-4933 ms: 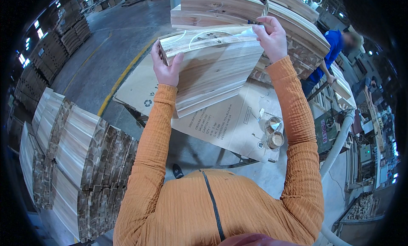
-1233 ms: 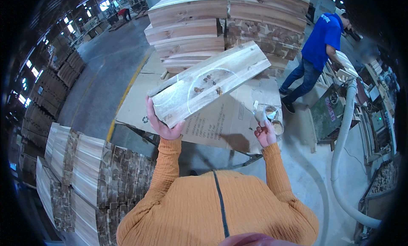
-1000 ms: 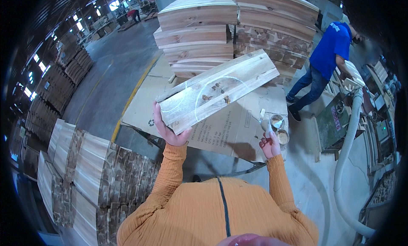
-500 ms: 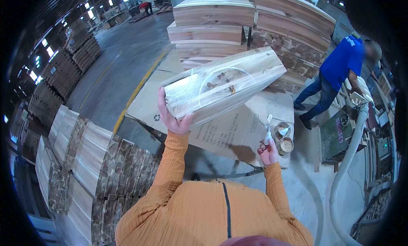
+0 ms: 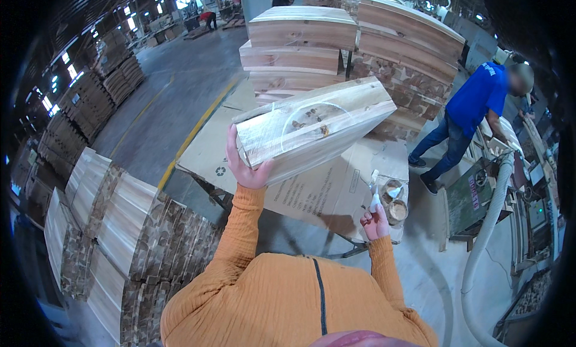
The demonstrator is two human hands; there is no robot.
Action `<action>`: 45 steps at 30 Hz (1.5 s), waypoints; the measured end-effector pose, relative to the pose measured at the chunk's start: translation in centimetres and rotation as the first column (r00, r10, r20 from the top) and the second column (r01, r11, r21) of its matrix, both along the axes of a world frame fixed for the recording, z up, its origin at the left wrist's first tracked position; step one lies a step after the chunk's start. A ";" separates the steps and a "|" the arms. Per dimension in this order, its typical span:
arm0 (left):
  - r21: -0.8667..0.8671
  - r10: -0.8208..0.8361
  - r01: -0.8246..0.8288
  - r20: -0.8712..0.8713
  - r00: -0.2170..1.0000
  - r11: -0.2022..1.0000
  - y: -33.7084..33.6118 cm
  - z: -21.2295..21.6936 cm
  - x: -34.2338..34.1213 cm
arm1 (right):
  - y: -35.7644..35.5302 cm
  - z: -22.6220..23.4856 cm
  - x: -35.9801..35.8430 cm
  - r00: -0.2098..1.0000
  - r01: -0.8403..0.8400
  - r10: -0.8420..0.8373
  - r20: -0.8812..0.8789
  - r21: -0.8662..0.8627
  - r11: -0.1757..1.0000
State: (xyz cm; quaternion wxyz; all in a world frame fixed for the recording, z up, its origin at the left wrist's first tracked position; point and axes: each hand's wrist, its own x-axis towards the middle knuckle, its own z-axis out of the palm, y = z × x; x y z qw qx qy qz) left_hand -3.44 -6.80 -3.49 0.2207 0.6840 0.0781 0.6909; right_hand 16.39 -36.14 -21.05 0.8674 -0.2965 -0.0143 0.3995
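My left hand (image 5: pixel 249 167) grips the near left end of a thick pale wooden board (image 5: pixel 318 126), thumb on the front side and fingers at the end. The board slants up to the right over a cardboard-covered table. A chalk-like curved line on its upper face rings several dark knots. My right hand (image 5: pixel 376 223) is closed on a small white tool like a putty knife (image 5: pixel 375 198), its tip pointing away from me. Just right of that hand stand two small round tubs: the nearer tub (image 5: pixel 397 212) holds tan paste, the farther tub (image 5: pixel 393 189) something white.
Cardboard (image 5: pixel 312 194) covers the table. Behind it rise tall stacks of boards (image 5: pixel 303 32); more stacked panels (image 5: pixel 120 209) stand at my left. A person in a blue shirt (image 5: pixel 480 98) bends over machinery at right, near a grey hose (image 5: pixel 495 221).
The whole view has shifted slightly, so the stacks sit lower in the picture. The board's far end appears a little lower and further left. Both hands keep their holds.
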 end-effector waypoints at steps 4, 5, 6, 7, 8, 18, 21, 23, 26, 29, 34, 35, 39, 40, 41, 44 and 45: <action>-0.019 0.005 -0.005 0.002 1.000 1.000 -0.4 0.0 0.0 | -0.5 0.1 0.0 1.000 -0.006 0.006 0.012 0.001 1.000; -0.023 0.000 0.000 0.005 1.000 1.000 -0.5 0.1 0.0 | -0.6 0.2 0.0 1.000 -0.014 0.014 0.020 0.005 1.000; -0.029 -0.005 0.005 0.010 1.000 1.000 -0.5 0.0 0.0 | -0.7 0.1 0.0 0.999 -0.022 0.022 0.029 0.007 1.000; -0.019 0.002 -0.002 0.013 1.000 1.000 -0.5 0.0 0.0 | -0.9 0.0 0.0 0.999 -0.030 0.030 0.038 0.008 1.000; -0.008 0.009 -0.009 0.017 1.000 1.000 -0.3 0.0 0.1 | -1.0 -0.1 0.0 0.999 -0.020 0.021 0.048 -0.006 1.000; 0.001 0.030 -0.030 0.000 1.000 1.000 0.3 0.6 0.2 | -1.8 -1.1 0.1 0.998 0.049 -0.042 0.050 -0.145 0.988; -0.021 0.005 -0.005 0.012 1.000 1.000 1.0 0.9 0.5 | -1.6 -1.6 0.3 0.998 0.066 -0.060 0.036 -0.176 0.982; -0.017 0.042 -0.042 0.000 0.999 0.999 1.3 1.0 0.6 | -1.5 -2.0 0.6 0.997 0.061 -0.048 0.067 -0.203 0.977; -0.030 -0.003 0.004 0.032 0.999 1.000 1.5 1.8 1.0 | -1.3 -2.8 0.9 0.988 0.049 -0.009 0.155 -0.259 0.965; -0.042 -0.027 0.028 0.033 0.999 0.999 1.6 2.1 0.9 | -0.6 -3.1 0.8 0.978 0.052 0.018 0.208 -0.325 0.944; -0.038 -0.007 0.007 0.008 1.000 0.999 2.1 2.4 0.9 | 0.4 -3.3 0.8 0.974 0.067 0.024 0.224 -0.388 0.919; -0.058 -0.032 0.033 0.025 0.999 0.998 2.1 2.4 1.0 | 0.6 -3.3 0.7 0.966 0.068 0.040 0.255 -0.400 0.914; -0.112 -0.082 0.090 0.075 0.994 0.990 2.4 2.4 1.1 | 0.7 -4.3 1.2 0.933 0.130 0.048 0.357 -0.457 0.880; -0.102 -0.070 0.076 0.064 0.996 0.992 2.5 2.4 1.1 | 0.8 -4.5 1.2 0.926 0.152 0.041 0.375 -0.471 0.869; -0.092 -0.057 0.062 0.053 0.997 0.994 2.6 2.4 1.1 | 0.9 -4.6 1.3 0.922 0.166 0.037 0.386 -0.479 0.862; -0.096 -0.003 0.004 0.009 1.000 0.995 2.0 2.9 1.3 | 1.0 -5.0 1.4 0.914 0.197 0.028 0.404 -0.503 0.842; -0.101 0.024 -0.025 -0.006 1.000 0.995 1.9 3.0 1.1 | 1.1 -4.8 1.3 0.915 0.193 0.032 0.402 -0.506 0.841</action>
